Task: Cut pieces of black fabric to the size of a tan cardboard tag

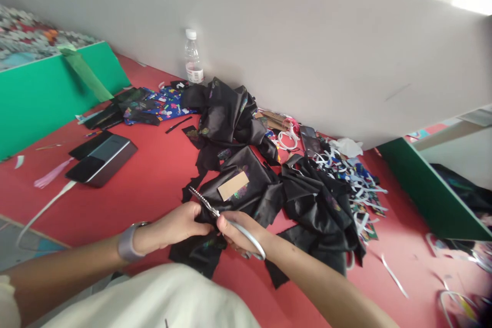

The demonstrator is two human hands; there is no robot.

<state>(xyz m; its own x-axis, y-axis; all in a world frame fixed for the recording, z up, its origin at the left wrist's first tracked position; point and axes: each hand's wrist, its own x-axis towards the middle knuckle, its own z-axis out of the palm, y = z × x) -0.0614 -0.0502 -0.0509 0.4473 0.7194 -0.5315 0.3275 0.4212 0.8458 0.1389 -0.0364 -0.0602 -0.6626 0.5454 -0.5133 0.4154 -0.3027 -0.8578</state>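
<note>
Black cloth (249,204) in left hand (180,224), right (239,230) gripping scissors (211,209)

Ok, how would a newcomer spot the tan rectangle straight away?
On the red table, find the black fabric just beyond the right hand. The tan rectangle lies on it, plain, pale and straight-edged against dark, patterned cloth.

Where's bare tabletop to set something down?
The widest free patch of red tabletop lies between the dark device and the black fabric, beyond the left hand. Another sits between the scrap pile and the right green panel. Crowding runs along the gray wall, from blue fabric to scrap pile.
</note>
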